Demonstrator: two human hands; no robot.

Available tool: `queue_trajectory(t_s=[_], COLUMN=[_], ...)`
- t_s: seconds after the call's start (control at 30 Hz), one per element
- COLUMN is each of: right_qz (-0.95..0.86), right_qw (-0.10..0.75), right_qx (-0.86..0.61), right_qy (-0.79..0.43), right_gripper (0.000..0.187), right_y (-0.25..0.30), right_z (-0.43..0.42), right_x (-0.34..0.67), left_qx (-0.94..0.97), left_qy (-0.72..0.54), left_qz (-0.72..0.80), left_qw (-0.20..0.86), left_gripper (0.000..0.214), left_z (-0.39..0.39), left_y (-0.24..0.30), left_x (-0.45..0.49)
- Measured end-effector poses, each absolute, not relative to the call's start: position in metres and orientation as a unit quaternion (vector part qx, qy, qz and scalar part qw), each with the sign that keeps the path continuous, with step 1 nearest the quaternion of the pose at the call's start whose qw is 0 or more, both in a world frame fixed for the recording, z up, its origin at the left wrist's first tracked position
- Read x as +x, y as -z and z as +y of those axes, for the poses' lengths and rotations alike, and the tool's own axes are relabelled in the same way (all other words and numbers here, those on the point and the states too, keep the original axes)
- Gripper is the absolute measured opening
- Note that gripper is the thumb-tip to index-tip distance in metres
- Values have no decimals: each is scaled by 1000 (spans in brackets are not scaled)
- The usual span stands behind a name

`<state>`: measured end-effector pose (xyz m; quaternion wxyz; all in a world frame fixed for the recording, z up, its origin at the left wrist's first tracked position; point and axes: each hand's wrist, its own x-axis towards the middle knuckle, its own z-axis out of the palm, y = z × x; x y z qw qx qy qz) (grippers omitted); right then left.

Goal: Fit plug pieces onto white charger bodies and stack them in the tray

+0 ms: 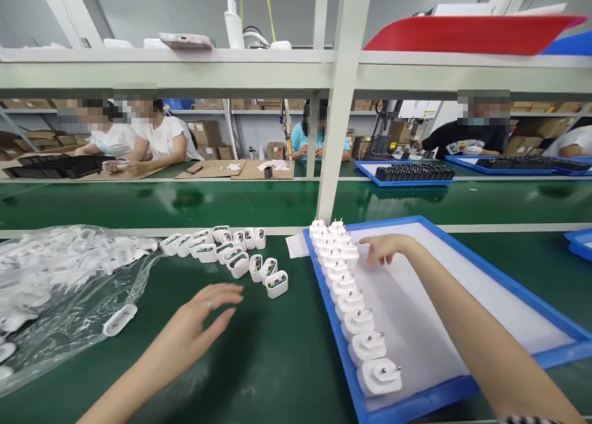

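My left hand [206, 319] hovers above the green work surface with thumb and fingers apart and nothing in it. Just beyond it stand several white charger housings [276, 284], their upper ends uncovered and circuit boards showing inside. Over the blue-rimmed tray [444, 394], my right hand [385, 250] stretches out its index finger, the other fingers loosely bent, with nothing visible in them. That fingertip is close to the white plug chargers [348, 255] lined up along the tray's left side, pins upward. Whether it touches one I cannot tell.
A clear plastic bag [134, 282] of white plastic parts lies at the left, with one oval white frame [120, 320] on it. A white post [341, 103] rises behind the tray. Co-workers sit across the green belt [231, 202].
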<state>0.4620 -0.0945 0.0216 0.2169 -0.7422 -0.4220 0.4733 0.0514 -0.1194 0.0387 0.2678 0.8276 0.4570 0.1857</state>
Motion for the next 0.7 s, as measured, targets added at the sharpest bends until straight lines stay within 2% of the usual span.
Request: queue_trajectory(t_s=[0.03,0.1,0.17,0.23,0.43,0.6,0.7], right_qz=[-449,-517,-583,-623,-626,-606,-562], right_qw=[184,204,234,228,135,25,25], right_qx=[-726,-690,-652,-628,-659,-706,-728], right_qy=[-486,-463,-424,-407,-395,-366,-390], right_gripper=[53,72,80,77,41,35,40], right_y=[-19,-14,-12,-15,-25,-26,-29], right_z=[-102,-108,-105,-98,-90,-92,-91], right_x=[459,448,436,429,421,412,411], left_qx=[812,779,752,741,770,788,798], left_qy=[-179,-175,-180,-189,-201,-205,-213], left_qz=[484,537,577,591,550,532,521], left_qw=[272,272,263,256,253,233,215], left_gripper=[28,30,31,31,30,30,29], left_z=[-122,-124,-124,-126,-136,-140,-141], left_y=[-35,-26,-16,-5,25,37,39], left_x=[34,6,-9,-15,-21,-36,-41])
